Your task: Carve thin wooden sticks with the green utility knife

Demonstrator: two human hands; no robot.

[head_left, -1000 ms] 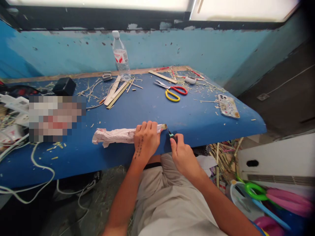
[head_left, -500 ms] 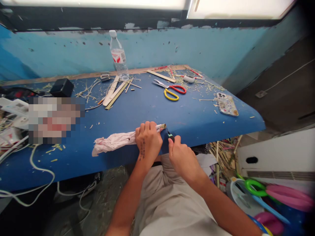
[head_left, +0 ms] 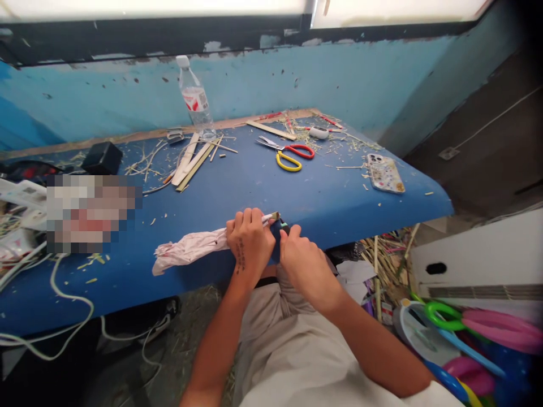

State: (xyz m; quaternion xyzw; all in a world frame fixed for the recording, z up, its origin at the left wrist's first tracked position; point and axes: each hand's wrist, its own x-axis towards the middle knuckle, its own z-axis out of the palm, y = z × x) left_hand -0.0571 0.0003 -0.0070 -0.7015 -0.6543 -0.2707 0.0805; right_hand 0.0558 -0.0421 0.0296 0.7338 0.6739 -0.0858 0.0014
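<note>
My left hand (head_left: 251,240) is closed around a wrapped bundle near the table's front edge. Crumpled pale pink wrapping (head_left: 189,250) trails from it to the left. A thin stick with a brownish tip (head_left: 275,216) pokes out on the right side of that hand. My right hand (head_left: 306,263) is wrapped round a small tool with a black and light green handle (head_left: 285,228); its blade is close to the stick's tip, and whether they touch cannot be made out.
Scissors (head_left: 288,157), a phone (head_left: 385,173), a bottle (head_left: 196,102), and flat strips (head_left: 193,164) lie or stand on the blue table (head_left: 237,192). Left are a black box (head_left: 102,158) and white cables (head_left: 76,294). Balloons (head_left: 487,328) sit at lower right.
The view has shifted slightly. My right hand and the tool have moved in closer to my left hand, which still holds the bundle.
</note>
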